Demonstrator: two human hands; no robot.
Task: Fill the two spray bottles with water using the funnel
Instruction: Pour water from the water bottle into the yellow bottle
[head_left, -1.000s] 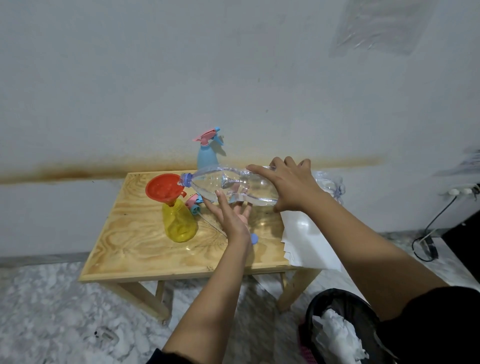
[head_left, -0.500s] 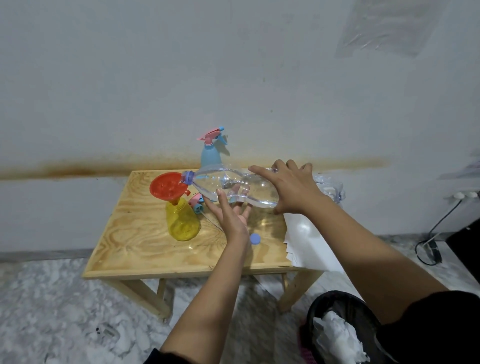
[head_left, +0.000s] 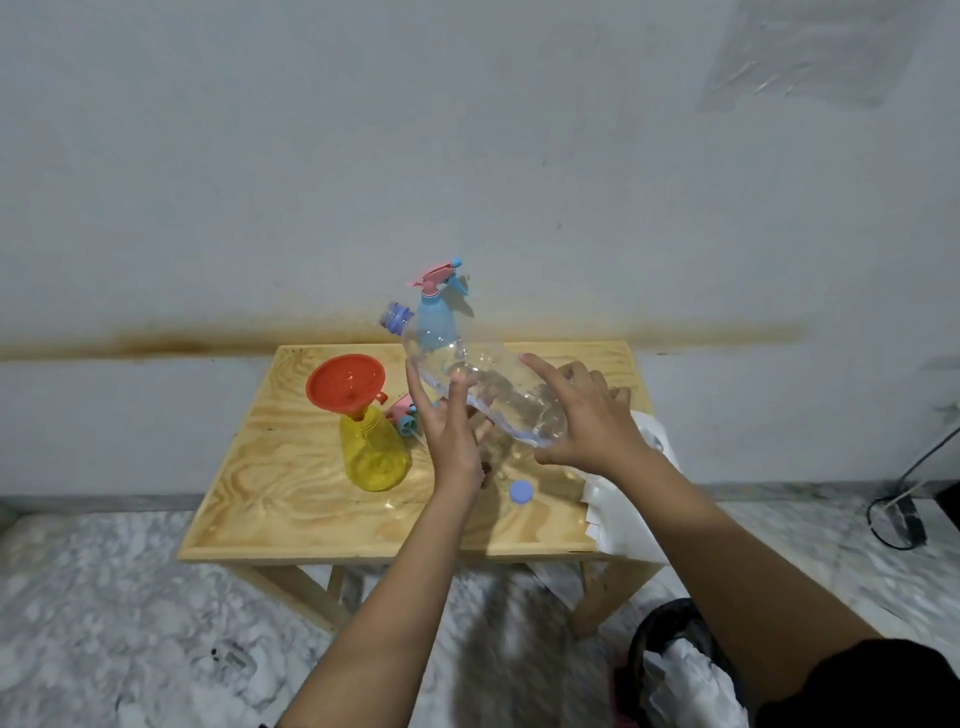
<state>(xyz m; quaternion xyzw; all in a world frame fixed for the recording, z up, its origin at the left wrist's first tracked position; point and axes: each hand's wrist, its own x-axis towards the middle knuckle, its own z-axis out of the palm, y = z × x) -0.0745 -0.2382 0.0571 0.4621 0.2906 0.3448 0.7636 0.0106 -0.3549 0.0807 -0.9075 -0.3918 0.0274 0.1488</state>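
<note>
The clear water bottle (head_left: 498, 395) hung tilted above the wooden table (head_left: 291, 499), its blue-ringed mouth raised toward the wall, just right of the red funnel (head_left: 345, 384) seated in the yellow spray bottle (head_left: 371, 452). Our left hand (head_left: 449, 431) propped it from below with straight fingers. Our right hand (head_left: 592, 421) grasped its base, index finger extended, both forearms reaching forward.

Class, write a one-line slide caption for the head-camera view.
A right hand grips and left hand props a clear water bottle, neck raised, beside the red funnel in the yellow spray bottle.
</note>
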